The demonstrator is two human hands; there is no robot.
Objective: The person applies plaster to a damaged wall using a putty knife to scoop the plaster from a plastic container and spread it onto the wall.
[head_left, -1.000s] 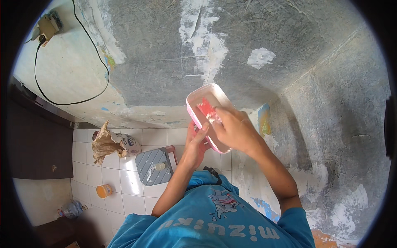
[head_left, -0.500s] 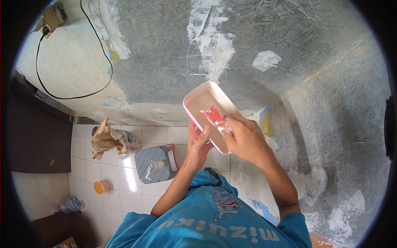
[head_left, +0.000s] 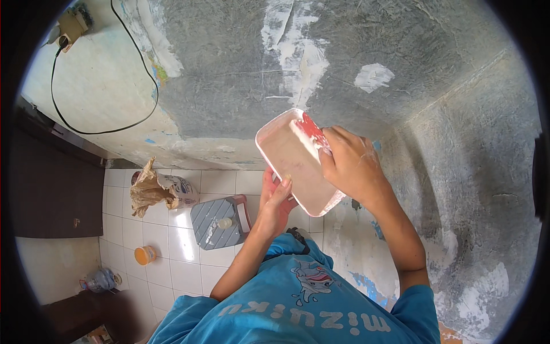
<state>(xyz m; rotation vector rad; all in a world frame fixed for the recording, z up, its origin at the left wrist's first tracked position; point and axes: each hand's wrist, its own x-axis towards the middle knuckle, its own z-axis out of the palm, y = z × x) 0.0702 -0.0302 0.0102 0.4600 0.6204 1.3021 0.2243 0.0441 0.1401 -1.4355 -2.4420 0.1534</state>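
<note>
My left hand grips a shallow rectangular tub by its near left side, thumb over the rim and fingers underneath. The tub is whitish inside with a pink edge, and a thin film of paste coats it. In my right hand is a red putty scraper, its handle mostly hidden by my fingers. White putty clings along the scraper's edge, which lies at the tub's far right rim. Beyond the tub rises a grey wall with white filler patches.
A grey step stool with a small clear item on it stands on the white tiles. Left of it are an opened paper sack, an orange tub and a clear bottle. A black cable hangs from a socket.
My right hand has moved the scraper from the tub's middle up to its far right rim and turned it. White putty now shows along its edge. The left hand keeps its hold.
</note>
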